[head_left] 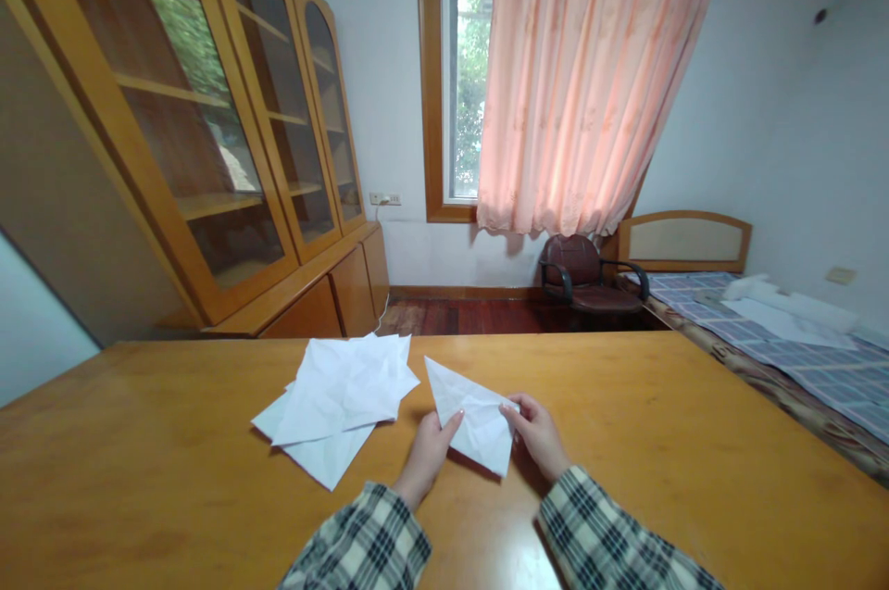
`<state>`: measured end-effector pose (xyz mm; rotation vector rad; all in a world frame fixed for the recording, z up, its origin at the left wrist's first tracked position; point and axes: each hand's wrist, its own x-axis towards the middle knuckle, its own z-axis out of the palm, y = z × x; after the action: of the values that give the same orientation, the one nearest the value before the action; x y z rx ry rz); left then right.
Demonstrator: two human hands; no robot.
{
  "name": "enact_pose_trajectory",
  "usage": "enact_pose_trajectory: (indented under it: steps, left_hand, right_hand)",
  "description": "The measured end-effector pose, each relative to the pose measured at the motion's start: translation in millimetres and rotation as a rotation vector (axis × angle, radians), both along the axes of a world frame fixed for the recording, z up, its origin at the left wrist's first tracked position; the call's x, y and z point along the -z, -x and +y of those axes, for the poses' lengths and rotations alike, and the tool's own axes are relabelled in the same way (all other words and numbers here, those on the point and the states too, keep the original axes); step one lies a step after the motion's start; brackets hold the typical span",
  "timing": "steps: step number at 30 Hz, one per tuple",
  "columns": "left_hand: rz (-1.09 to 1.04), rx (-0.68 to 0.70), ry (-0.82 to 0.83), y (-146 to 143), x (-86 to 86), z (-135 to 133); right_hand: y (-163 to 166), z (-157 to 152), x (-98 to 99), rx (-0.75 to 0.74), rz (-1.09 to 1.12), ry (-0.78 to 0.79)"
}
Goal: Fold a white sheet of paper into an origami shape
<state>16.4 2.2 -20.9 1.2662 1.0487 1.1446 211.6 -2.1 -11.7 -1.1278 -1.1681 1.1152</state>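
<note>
A folded sheet of white paper [476, 419], creased and with a pointed corner at its upper left, is held just over the wooden table. My left hand [429, 451] grips its lower left edge, thumb on top and the other fingers hidden beneath. On the right side, my right hand [540, 434] pinches the paper between thumb and fingers. Left of my hands lies a loose pile of white paper sheets [344, 391] with creases, their corners pointing in different directions.
The wooden table [659, 479] spans the foreground. Beyond it stand a glass-door cabinet [278, 266] at left, a dark red armchair [590, 280] beneath a pink curtain [576, 90], and a bed [757, 331] at right with white rolled material [792, 303] on it.
</note>
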Motion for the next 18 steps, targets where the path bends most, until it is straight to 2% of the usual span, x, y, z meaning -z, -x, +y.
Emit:
enact_pose_trajectory:
  steps: [4, 10, 13, 18]
  left_hand:
    - [0.1, -0.002, -0.045, -1.2, 2.4, 1.3]
    - [0.193, 0.061, -0.068, -0.8, -0.8, -0.9]
    - [0.141, 0.085, -0.018, -0.3, -5.4, -3.8]
    - [-0.067, 0.046, 0.176, 0.4, -5.6, -1.4]
  right_hand:
    - [-2.6, 1.1, 0.8, 0.064, -0.04, -0.006]
    - [-3.3, 0.4, -1.4, 0.099, 0.085, 0.035]
    - [-3.5, 1.1, -0.1, 0.09, 0.14, 0.025]
    - [-4.6, 3.4, 7.7, 0.047, 0.165, -0.03]
